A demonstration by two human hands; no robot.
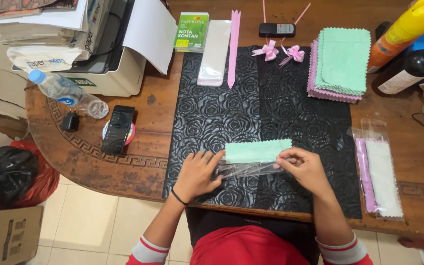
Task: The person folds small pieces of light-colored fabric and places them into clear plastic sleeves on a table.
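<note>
Home craft/packing desk. Landmark: black rose-embossed mat [261, 118] on carved wooden table [138, 157]. Left of mat: printer [109, 68] w/ paper stacks. Right: stacked cloths [342, 61]. Above: pink ribbon bows [271, 50].

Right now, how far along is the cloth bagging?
Done: two bagged cloths, one purple and one white, lie at the mat's right edge. In hand: the left hand presses a clear sleeve flat while the right hand pinches its other end, against a folded green cloth not yet inside. Left: a stack of green and purple cloths, spare sleeves and two pink bows.
</note>
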